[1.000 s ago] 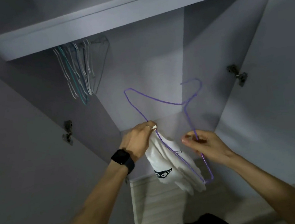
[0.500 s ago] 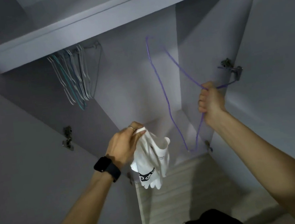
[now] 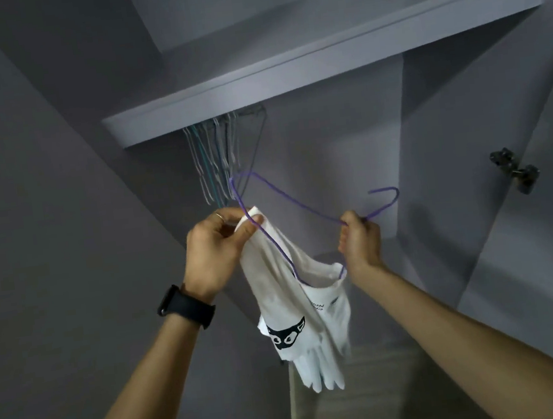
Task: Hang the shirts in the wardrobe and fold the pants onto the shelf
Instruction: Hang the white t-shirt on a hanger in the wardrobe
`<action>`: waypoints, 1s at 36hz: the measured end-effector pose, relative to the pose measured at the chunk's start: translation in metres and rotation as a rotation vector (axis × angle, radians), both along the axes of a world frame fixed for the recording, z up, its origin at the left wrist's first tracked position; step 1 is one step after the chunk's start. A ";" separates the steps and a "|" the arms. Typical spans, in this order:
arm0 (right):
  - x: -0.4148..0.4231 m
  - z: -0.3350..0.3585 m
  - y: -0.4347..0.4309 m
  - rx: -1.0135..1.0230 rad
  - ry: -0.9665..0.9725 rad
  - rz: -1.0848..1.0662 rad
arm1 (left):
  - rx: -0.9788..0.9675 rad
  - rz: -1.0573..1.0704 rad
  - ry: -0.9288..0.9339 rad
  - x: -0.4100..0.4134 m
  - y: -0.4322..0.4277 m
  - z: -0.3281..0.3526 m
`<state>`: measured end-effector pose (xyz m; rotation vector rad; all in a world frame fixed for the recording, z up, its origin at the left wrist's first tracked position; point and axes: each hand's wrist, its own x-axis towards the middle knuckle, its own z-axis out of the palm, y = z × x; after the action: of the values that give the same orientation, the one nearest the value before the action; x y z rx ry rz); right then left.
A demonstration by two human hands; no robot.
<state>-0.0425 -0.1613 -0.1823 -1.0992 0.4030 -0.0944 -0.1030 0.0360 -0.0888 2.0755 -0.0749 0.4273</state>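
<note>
A white shirt (image 3: pixel 292 297) with a black print hangs in front of the open wardrobe. My left hand (image 3: pixel 215 247) pinches its upper edge, a black watch on that wrist. A purple wire hanger (image 3: pixel 289 201) runs from the shirt's top across to my right hand (image 3: pixel 359 239), which grips it by the neck just below the hook. One arm of the hanger goes down into the shirt's neck opening; its lower end is hidden by cloth and by my right hand.
Several empty wire hangers (image 3: pixel 217 157) hang bunched under the wardrobe shelf (image 3: pixel 320 63), up and left of my hands. The left door (image 3: pixel 47 235) and the right door stand open, a metal hinge (image 3: pixel 515 170) on the right one. Wooden floor (image 3: pixel 365 399) lies below.
My right hand has come down and left from beside the right door, bringing the hanger to the shirt. The hanger's arm now sits in the neck opening. The left hand lifted the shirt.
</note>
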 end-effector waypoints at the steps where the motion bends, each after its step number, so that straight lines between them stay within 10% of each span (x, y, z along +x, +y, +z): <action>1: -0.004 -0.008 -0.001 -0.076 -0.004 0.008 | -0.022 0.008 -0.007 -0.001 0.002 0.003; 15: 0.017 -0.021 -0.068 -0.697 -0.091 0.024 | -0.014 0.192 -0.105 0.002 0.036 -0.002; 26: 0.024 0.033 -0.076 -1.100 -0.453 0.163 | 0.358 -0.028 0.011 0.029 0.013 -0.023; 32: 0.035 0.073 -0.056 -1.575 -0.448 0.529 | 0.209 -0.031 0.036 0.040 -0.003 -0.027; 36: 0.037 0.093 -0.052 -1.420 -0.549 0.396 | 0.298 -0.115 0.171 0.044 -0.013 -0.031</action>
<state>-0.0053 -0.2128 -0.0892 -2.4311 -0.5069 -0.3504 -0.0589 0.0231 -0.1193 2.3787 -0.1635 0.1739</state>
